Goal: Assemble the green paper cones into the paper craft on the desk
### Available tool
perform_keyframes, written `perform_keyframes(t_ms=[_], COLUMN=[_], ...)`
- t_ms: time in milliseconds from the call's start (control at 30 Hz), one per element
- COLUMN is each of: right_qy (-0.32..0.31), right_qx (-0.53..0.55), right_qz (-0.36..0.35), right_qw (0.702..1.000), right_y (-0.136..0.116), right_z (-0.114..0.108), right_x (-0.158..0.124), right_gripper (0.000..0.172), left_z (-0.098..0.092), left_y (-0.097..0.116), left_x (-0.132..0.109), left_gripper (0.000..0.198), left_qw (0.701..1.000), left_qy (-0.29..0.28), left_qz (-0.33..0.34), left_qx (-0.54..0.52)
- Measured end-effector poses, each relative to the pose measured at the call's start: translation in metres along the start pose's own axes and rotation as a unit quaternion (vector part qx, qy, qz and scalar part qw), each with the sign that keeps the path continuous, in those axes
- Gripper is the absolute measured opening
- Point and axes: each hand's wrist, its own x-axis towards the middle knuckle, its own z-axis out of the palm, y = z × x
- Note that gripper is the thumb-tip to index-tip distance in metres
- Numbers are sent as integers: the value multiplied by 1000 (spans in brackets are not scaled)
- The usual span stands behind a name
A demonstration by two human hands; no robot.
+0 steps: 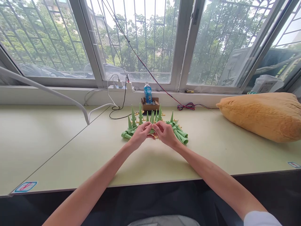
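Both hands meet over the middle of the desk. My left hand [141,134] and my right hand [165,133] are closed, fingertips pinching a green cone-shaped piece [152,118] between them. Behind and to the left stand several upright green spikes [133,116] with yellow valve-like parts. More green pieces lie in a pile [182,135] beside my right hand, and others lie by my left hand [127,135]. The lower part of the held piece is partly covered by fingers.
A small brown box [150,107] with a blue-labelled bottle [148,93] stands behind the spikes. Coiled red-black cable [188,106] lies right of it. A power strip [118,88] is on the sill. An orange plush cushion [261,116] sits at right; a white tube [68,97] crosses the left.
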Motion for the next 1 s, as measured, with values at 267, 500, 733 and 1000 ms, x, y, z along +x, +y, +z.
perform_keyframes(t_ms=[267,500,733,1000], right_qy=[-33,-37,-19,-12], right_qx=[-7,-11,-21,3], right_qz=[2,-4,-4,-3], right_qw=[999,999,1000,1000], right_y=[0,1,3,-3], right_z=[-1,0,1,2], right_x=[-2,-1,0,-1], right_gripper=[34,34,38,34], left_z=[-2,-3,0,1], left_y=[-2,-3,1,2], left_x=[-2,-2,-2,0], left_gripper=[35,32,32,35], left_qw=[1000,1000,999,997], left_qy=[-16,-17,-21,-3], left_qz=[-5,-14,-22,-40], left_qx=[15,8,-22,-66])
